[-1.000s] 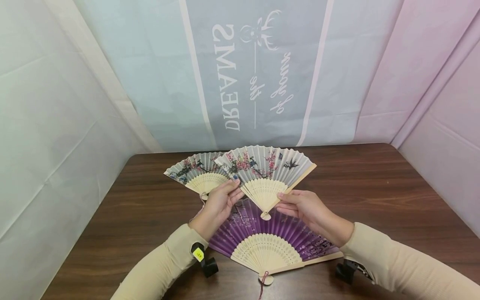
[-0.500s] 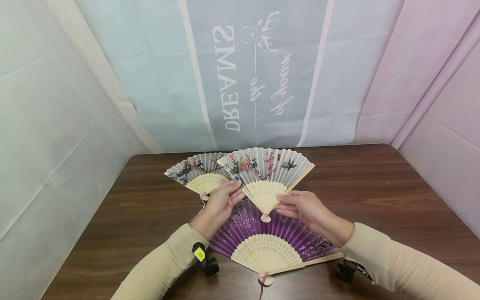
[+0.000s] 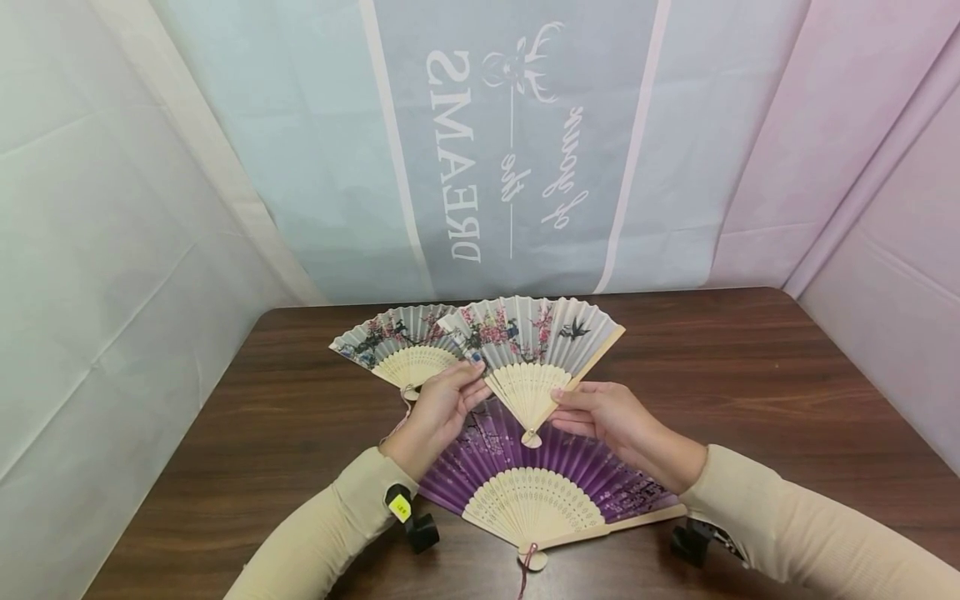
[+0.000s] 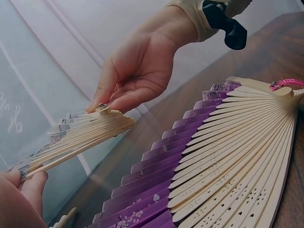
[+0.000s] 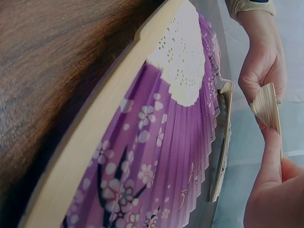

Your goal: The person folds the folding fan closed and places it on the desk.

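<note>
Spread between both hands is a white folding fan with pink blossoms and a dark bird, raised over the table in the head view. My left hand pinches its left edge between thumb and fingers. On the other side my right hand pinches the right guard stick near the pivot, as the left wrist view also shows, with the fan seen from below. Beneath lies an opened purple folding fan with pale ribs and a dark red cord. A second white folding fan lies spread behind my left hand, partly covered.
The dark wooden table reaches back to a printed cloth backdrop. White cloth walls stand at both sides. A wrist camera on the left sleeve hangs close beside the purple fan.
The held white fan has come down slightly toward me, its right edge shifting a little inward. Both hands keep their grip, and the two fans on the table have stayed put.
</note>
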`<state>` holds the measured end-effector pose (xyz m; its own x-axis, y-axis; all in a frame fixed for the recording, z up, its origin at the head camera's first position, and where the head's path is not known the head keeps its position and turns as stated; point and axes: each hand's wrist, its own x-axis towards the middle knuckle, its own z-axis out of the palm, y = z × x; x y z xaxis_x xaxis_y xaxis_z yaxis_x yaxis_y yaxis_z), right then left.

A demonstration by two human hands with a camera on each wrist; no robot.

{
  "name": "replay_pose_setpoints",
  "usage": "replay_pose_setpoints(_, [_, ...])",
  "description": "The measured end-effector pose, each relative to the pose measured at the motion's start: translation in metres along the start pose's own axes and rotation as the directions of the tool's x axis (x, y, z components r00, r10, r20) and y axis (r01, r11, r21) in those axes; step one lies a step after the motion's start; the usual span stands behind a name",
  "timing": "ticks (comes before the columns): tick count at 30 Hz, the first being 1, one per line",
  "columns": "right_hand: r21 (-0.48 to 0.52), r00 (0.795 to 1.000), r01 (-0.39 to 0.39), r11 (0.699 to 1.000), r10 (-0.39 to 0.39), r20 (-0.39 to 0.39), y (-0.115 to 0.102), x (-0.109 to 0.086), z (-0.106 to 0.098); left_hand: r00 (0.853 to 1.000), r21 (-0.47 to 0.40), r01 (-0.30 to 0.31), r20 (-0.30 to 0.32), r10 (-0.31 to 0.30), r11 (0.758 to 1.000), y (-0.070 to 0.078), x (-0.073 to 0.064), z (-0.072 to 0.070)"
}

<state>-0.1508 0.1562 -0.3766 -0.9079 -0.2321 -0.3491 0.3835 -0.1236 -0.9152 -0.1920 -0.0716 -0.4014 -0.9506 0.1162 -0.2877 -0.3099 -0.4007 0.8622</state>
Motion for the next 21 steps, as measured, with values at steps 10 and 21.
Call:
replay_pose_setpoints(10, [0.000,1.000,-0.005,1.000,0.005,0.014,0.0002,-0.0007,0.0006,1.000,0.019,0.022,-0.011,-0.022,1.000,0.0006,-0.0004,0.0013])
replay_pose_setpoints(21, [-0.006,1.000,-0.006,1.000,0.006,0.022,0.0006,-0.0002,0.0012,1.000,0.040,0.027,-0.011,-0.027,0.999,0.0006,-0.0013,0.0008])
